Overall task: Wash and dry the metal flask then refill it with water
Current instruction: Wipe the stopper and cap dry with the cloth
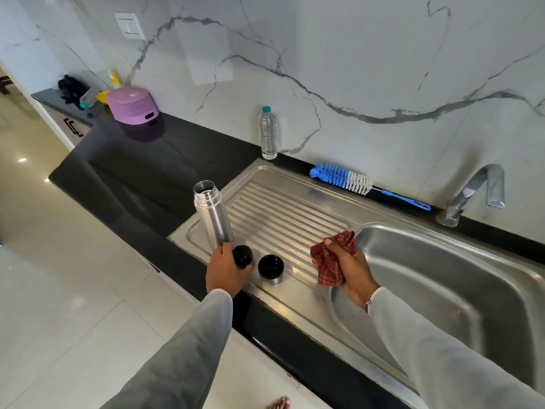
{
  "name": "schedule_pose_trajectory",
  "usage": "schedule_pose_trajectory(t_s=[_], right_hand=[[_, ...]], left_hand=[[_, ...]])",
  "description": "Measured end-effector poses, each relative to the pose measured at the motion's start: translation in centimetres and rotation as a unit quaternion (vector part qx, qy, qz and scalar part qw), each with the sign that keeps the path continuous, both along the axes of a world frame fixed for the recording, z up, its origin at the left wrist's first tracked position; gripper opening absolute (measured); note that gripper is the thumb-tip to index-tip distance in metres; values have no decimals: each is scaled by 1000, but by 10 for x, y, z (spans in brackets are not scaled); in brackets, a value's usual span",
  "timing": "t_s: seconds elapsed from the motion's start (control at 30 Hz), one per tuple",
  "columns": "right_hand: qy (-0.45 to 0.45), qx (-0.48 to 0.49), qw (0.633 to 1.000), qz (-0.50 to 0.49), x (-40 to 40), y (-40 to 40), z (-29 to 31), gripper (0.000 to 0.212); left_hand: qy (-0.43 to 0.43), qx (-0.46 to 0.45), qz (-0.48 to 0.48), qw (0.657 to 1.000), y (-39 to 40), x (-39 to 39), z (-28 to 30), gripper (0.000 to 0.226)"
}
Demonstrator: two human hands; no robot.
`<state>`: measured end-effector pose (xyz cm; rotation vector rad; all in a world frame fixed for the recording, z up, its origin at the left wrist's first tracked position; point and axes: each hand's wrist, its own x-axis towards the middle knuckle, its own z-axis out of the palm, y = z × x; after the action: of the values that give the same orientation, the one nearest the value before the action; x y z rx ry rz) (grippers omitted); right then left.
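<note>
Flask [213, 214] upright and uncapped at the drainboard's [295, 219] left edge, left hand [225, 268] gripping its base; right hand [345, 262] clutching the red cloth [327, 265]. Probably drying stage — refilling still left, cap [242, 255] and cup [270, 267] lying beside.

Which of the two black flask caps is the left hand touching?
The left hand touches the black stopper beside the metal flask; the open cup lid stands apart.

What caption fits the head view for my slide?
Left hand by the open flask on the drainboard, touching the black stopper; right hand holds a red cloth.
</note>
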<state>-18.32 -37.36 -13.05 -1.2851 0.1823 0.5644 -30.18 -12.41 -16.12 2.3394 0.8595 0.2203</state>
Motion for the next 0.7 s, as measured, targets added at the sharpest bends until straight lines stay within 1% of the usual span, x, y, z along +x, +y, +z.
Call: schedule_pose_trajectory(t_s=[0.13,0.27,0.33,0.4,0.5,0.6,0.7], right_hand=[[4,8,1000,20,0,-10,3,30],[1,9,999,38,-1,-21,4,39],[15,25,999,36,-1,-27,4,41],[34,48,998,31,-2,-32,7,37],[55,92,994,20,-3,-38,15,41],[65,135,989,4,-2,-42,23,48],[55,161,985,-27,2,-45,32,56]], left_hand=[[32,13,-25,999,3,10,-3,62],[43,32,-38,998,12,17,-10,46],[10,25,-29,999,12,19,-9,38],[-50,1,-12,999,8,19,-3,34],[-144,-10,-4,989,-5,27,19,35],[-202,-29,-63,977,-22,49,47,45],[-210,-71,-130,966,-49,70,65,55]])
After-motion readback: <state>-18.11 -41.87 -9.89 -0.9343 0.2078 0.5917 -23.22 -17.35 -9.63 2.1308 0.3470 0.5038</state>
